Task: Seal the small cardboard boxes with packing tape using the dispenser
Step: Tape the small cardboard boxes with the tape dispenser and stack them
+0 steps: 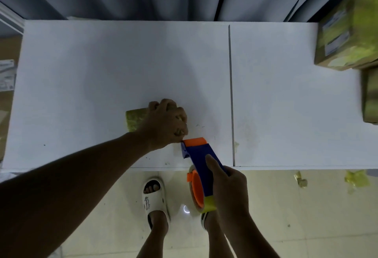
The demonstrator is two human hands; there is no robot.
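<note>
Our right hand [229,188] gripped the tape dispenser [201,172] at the table [102,63] edge; our left hand [166,122] curled over 1 small box [135,121] just beyond its nose. We judged taping underway, with 2 wrapped boxes [345,34] far right.

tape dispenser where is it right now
In the head view the tape dispenser is in the right hand at the table's near edge, its orange nose beside the left hand.
</note>
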